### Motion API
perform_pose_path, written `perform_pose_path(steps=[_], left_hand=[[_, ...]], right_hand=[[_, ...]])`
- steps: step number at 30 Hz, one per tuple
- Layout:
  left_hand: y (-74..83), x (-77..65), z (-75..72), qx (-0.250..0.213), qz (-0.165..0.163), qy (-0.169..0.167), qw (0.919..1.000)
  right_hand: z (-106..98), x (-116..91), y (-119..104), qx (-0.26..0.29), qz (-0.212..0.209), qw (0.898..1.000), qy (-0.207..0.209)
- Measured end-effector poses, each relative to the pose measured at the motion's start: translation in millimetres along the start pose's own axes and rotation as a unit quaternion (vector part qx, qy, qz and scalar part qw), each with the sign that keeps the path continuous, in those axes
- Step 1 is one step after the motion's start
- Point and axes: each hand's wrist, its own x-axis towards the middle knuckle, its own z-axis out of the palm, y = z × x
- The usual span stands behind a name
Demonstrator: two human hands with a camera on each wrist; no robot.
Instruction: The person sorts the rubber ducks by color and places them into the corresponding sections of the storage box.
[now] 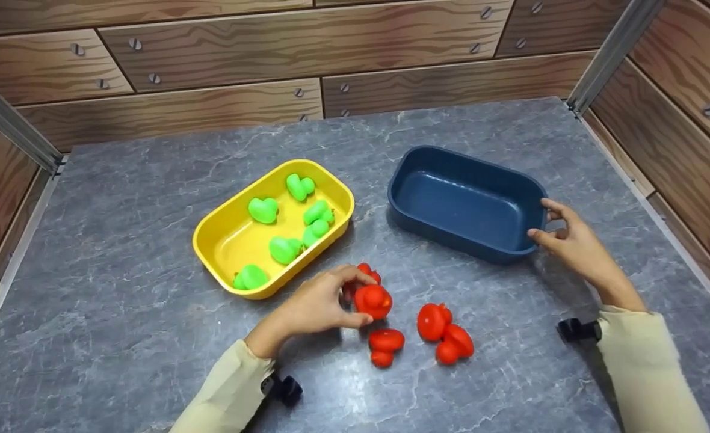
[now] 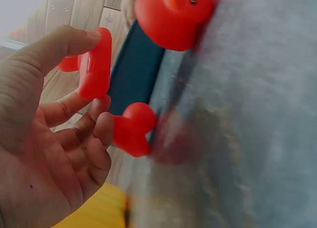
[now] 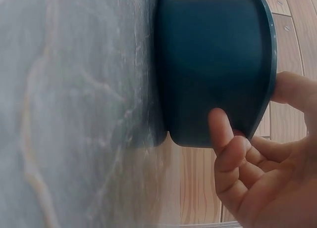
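Observation:
My left hand pinches a red rubber duck between thumb and fingers; the left wrist view shows the held duck side-on, its flat base toward the camera. Just behind the fingertips lies another red duck, partly hidden by them. Closer to the front are a red duck and a touching pair of red ducks. At the right end of a dark blue bin, my right hand grips the rim with thumb and fingers. Nothing lies in that bin.
Left of the blue bin stands a yellow bin with several green ducks inside. Both bins rest on a grey marbled table. Wood-patterned walls enclose the back and sides.

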Motion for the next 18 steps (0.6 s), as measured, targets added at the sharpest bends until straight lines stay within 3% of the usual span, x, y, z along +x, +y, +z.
perform_pose_path(steps=[9,18], left_hand=[[13.1,9.9,-3.7,0.012,0.04,0.083,0.9957],[22.5,22.9,3.5,-0.014,0.083,0.172,0.9815]], right_hand=[[1,1,2,0.006,-0.002,1.0,0.003],[1,0,0,-0.002,-0.008,1.0,0.008]])
